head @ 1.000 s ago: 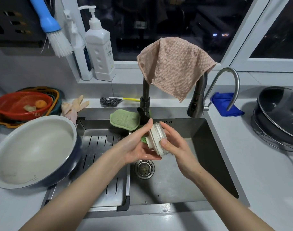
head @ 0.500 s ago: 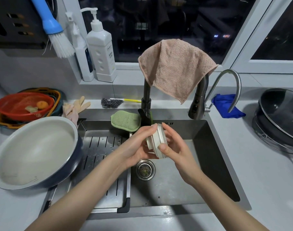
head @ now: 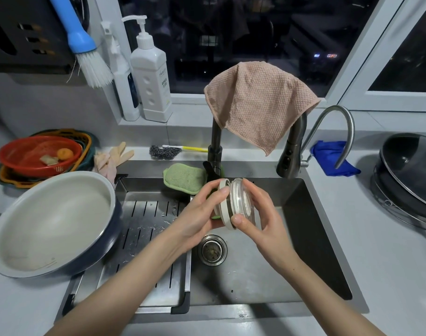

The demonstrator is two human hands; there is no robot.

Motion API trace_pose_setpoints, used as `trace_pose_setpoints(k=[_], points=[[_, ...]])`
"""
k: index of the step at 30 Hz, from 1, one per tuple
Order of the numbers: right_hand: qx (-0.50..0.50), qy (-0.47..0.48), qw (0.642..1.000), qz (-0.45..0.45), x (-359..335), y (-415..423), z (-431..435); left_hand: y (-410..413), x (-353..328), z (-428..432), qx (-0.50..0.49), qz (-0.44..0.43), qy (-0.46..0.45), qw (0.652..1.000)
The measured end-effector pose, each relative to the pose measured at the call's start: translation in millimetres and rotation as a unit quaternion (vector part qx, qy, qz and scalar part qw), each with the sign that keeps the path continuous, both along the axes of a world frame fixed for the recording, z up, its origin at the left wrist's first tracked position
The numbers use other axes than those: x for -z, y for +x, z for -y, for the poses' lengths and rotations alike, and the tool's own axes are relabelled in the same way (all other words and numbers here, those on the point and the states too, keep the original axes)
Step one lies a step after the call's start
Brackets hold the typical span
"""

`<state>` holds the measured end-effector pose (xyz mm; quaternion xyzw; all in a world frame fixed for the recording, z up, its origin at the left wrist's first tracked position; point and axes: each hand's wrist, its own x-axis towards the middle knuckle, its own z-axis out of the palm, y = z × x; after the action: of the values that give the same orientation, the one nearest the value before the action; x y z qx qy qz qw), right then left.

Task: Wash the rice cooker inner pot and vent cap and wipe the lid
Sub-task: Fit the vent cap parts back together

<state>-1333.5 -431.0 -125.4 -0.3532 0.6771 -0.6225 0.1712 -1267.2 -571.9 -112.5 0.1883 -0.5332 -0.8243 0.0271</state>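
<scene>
Vent cap [head: 233, 202]: a round white-rimmed disc joined to a clear section, held on edge above the sink [head: 255, 282], beyond the drain. Left hand [head: 197, 217] fingers curl round the white rim. Right hand [head: 265, 221] thumb and fingers pinch the clear section.

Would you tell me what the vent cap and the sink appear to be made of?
The vent cap is probably plastic: a matte cream ring beside a clear, glossy part. The sink looks like stainless steel: brushed grey with soft reflections.
</scene>
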Motion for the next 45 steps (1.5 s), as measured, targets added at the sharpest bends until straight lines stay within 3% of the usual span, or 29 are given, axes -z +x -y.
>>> trace_pose_setpoints(k=[23,36,45], points=[[-0.033,0.016,0.999,-0.031,7.0,0.3,3.3,1.7,8.9,2.6,0.012,-0.050,-0.001,0.999],[0.074,-0.043,0.996,0.007,1.7,10.9,14.5,-0.4,11.1,-14.6,-0.009,-0.083,0.059,0.995],[0.006,-0.007,0.999,-0.052,4.0,2.4,2.7,-3.0,8.2,-9.6,-0.006,-0.050,0.052,0.997]])
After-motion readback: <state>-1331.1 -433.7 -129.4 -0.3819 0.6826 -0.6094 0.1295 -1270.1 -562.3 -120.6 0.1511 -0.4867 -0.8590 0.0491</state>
